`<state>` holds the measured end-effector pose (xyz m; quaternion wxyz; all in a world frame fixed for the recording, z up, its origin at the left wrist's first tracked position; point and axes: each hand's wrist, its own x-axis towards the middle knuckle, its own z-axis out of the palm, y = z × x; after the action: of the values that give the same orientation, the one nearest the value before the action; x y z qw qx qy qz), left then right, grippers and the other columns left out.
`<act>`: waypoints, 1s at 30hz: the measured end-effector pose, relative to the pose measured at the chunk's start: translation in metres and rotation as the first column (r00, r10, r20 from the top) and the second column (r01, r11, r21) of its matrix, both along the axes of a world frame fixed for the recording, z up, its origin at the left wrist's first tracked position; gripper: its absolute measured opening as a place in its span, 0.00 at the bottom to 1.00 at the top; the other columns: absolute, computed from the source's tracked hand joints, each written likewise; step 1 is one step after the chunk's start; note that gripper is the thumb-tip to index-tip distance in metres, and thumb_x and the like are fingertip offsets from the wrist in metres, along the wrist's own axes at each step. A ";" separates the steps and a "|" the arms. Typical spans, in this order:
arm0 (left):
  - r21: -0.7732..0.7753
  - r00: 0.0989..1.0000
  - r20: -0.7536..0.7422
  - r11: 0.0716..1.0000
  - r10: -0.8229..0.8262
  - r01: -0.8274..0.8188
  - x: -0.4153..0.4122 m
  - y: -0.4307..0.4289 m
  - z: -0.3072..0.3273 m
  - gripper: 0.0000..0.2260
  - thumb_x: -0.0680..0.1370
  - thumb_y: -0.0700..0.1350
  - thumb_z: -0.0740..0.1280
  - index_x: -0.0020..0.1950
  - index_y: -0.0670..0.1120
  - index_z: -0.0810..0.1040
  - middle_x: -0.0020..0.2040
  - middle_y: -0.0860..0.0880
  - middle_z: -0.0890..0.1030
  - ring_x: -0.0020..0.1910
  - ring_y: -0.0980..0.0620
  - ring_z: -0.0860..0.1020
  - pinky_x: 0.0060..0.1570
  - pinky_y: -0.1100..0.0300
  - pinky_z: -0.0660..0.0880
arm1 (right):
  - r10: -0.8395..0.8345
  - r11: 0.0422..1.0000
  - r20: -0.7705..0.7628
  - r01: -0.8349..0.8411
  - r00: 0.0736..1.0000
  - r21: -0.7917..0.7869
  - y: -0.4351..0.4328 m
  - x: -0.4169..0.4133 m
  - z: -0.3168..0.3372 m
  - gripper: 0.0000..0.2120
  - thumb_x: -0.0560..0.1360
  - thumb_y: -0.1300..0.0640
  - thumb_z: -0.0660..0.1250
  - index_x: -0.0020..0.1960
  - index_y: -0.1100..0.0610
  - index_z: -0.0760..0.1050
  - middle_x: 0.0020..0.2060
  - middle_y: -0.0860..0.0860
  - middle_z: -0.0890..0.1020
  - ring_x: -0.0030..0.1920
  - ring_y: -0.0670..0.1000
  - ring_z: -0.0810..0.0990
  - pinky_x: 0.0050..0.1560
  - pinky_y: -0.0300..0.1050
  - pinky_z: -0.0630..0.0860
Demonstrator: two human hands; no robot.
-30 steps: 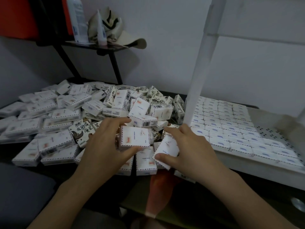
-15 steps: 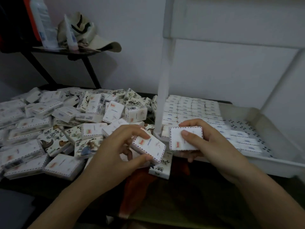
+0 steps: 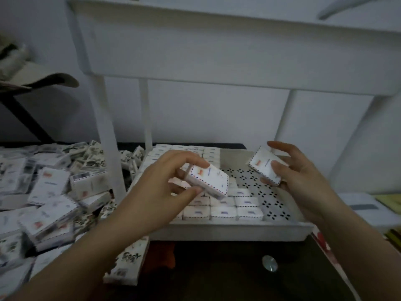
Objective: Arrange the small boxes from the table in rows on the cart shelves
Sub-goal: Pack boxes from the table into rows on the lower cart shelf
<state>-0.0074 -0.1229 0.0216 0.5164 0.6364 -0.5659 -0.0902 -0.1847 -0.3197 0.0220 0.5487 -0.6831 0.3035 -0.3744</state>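
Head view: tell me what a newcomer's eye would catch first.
The left hand grips a striped-edge box and the right hand a second box above the white cart shelf at centre. Neat rows of boxes fill the shelf's left part; a loose pile sprawls at far left.

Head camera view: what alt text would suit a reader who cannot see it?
A person's left hand holds a small box and the right hand holds a second box above a white cart shelf partly filled with rows of boxes. A loose pile of boxes lies to its left.
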 end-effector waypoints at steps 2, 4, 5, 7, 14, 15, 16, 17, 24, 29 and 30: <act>0.028 0.997 -0.074 1.000 0.016 -0.014 0.003 -0.022 0.005 0.15 0.73 0.39 0.73 0.52 0.58 0.79 0.58 0.58 0.76 0.51 0.57 0.79 0.43 0.56 0.82 | -0.023 0.998 0.001 0.023 1.000 0.054 -0.013 0.005 -0.003 0.19 0.82 0.65 0.55 0.57 0.45 0.77 0.59 0.52 0.77 0.54 0.53 0.80 0.43 0.40 0.82; 0.084 0.990 -0.135 0.996 0.030 -0.018 0.005 -0.043 0.010 0.13 0.72 0.45 0.75 0.50 0.60 0.79 0.55 0.59 0.79 0.48 0.59 0.81 0.41 0.58 0.82 | -0.021 0.995 -0.062 0.027 0.998 0.093 -0.024 0.010 -0.008 0.16 0.82 0.63 0.56 0.55 0.45 0.77 0.58 0.52 0.78 0.54 0.52 0.80 0.42 0.41 0.81; 0.119 0.990 -0.139 0.993 0.038 -0.022 0.007 -0.053 0.011 0.12 0.71 0.48 0.75 0.51 0.61 0.79 0.53 0.60 0.80 0.46 0.59 0.82 0.39 0.62 0.81 | -0.007 0.993 -0.081 0.017 0.997 0.119 -0.029 0.012 -0.012 0.13 0.81 0.61 0.58 0.56 0.47 0.77 0.57 0.51 0.79 0.54 0.51 0.80 0.43 0.41 0.80; 0.168 0.987 -0.145 0.985 0.067 -0.042 0.010 -0.071 0.012 0.08 0.73 0.54 0.73 0.51 0.62 0.78 0.50 0.58 0.82 0.40 0.60 0.83 0.35 0.66 0.79 | 0.004 0.992 -0.108 0.010 0.994 0.127 -0.036 0.014 -0.020 0.12 0.77 0.55 0.67 0.60 0.47 0.75 0.56 0.48 0.80 0.53 0.49 0.80 0.43 0.41 0.79; 0.149 0.957 -0.234 0.979 0.172 -0.140 0.028 -0.114 0.002 0.05 0.78 0.48 0.68 0.46 0.59 0.79 0.48 0.55 0.83 0.38 0.57 0.83 0.40 0.57 0.82 | -0.148 0.978 -0.328 0.090 0.933 -0.186 -0.055 0.037 -0.022 0.22 0.68 0.46 0.74 0.58 0.51 0.75 0.47 0.47 0.81 0.44 0.46 0.80 0.38 0.44 0.79; 0.146 0.957 -0.231 0.979 0.174 -0.143 0.029 -0.116 -0.001 0.05 0.78 0.48 0.68 0.46 0.59 0.79 0.49 0.55 0.83 0.39 0.58 0.83 0.37 0.62 0.80 | -0.127 0.978 -0.370 0.054 0.920 -0.203 -0.057 0.044 -0.020 0.21 0.70 0.41 0.70 0.56 0.54 0.76 0.46 0.51 0.82 0.42 0.47 0.81 0.40 0.49 0.80; 0.143 0.959 -0.221 0.978 0.178 -0.149 0.030 -0.117 -0.004 0.05 0.78 0.47 0.68 0.47 0.59 0.79 0.50 0.56 0.82 0.40 0.59 0.82 0.36 0.65 0.80 | -0.090 0.979 -0.421 0.004 0.903 -0.202 -0.058 0.051 -0.019 0.24 0.73 0.37 0.64 0.54 0.57 0.78 0.45 0.53 0.83 0.42 0.48 0.81 0.46 0.53 0.81; 0.143 0.962 -0.196 0.977 0.188 -0.161 0.031 -0.117 -0.008 0.06 0.78 0.46 0.68 0.48 0.59 0.79 0.51 0.58 0.81 0.43 0.58 0.81 0.37 0.64 0.80 | -0.046 0.981 -0.492 -0.053 0.869 -0.185 -0.058 0.057 -0.019 0.28 0.75 0.34 0.57 0.55 0.57 0.79 0.48 0.54 0.83 0.46 0.50 0.81 0.53 0.55 0.79; 0.085 0.970 0.024 0.966 0.243 -0.244 0.044 -0.116 -0.004 0.22 0.78 0.42 0.68 0.68 0.58 0.67 0.60 0.60 0.74 0.49 0.62 0.76 0.36 0.73 0.75 | 0.178 0.967 -0.704 -0.255 0.688 -0.005 -0.053 0.081 -0.033 0.41 0.75 0.27 0.38 0.75 0.51 0.65 0.71 0.55 0.70 0.69 0.55 0.71 0.70 0.51 0.63; 0.078 0.962 0.098 0.962 0.256 -0.264 0.046 -0.133 0.006 0.25 0.76 0.41 0.70 0.70 0.54 0.65 0.58 0.57 0.73 0.50 0.58 0.75 0.38 0.74 0.73 | 0.137 0.979 -0.536 -0.196 0.833 -0.053 -0.048 0.067 -0.029 0.44 0.67 0.23 0.39 0.69 0.46 0.72 0.65 0.50 0.78 0.65 0.52 0.75 0.69 0.55 0.67; 0.084 0.967 0.097 0.967 0.234 -0.242 0.044 -0.138 0.006 0.25 0.76 0.40 0.70 0.69 0.54 0.66 0.57 0.56 0.74 0.49 0.58 0.76 0.39 0.72 0.74 | 0.137 0.980 -0.469 -0.187 0.872 -0.062 -0.047 0.062 -0.028 0.41 0.68 0.23 0.41 0.63 0.45 0.76 0.58 0.49 0.82 0.60 0.51 0.79 0.67 0.55 0.70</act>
<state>0.0362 -0.2606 0.0272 0.4677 0.7269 -0.5021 -0.0266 -0.1231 -0.3665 -0.0056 0.4533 -0.8035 0.3469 -0.1688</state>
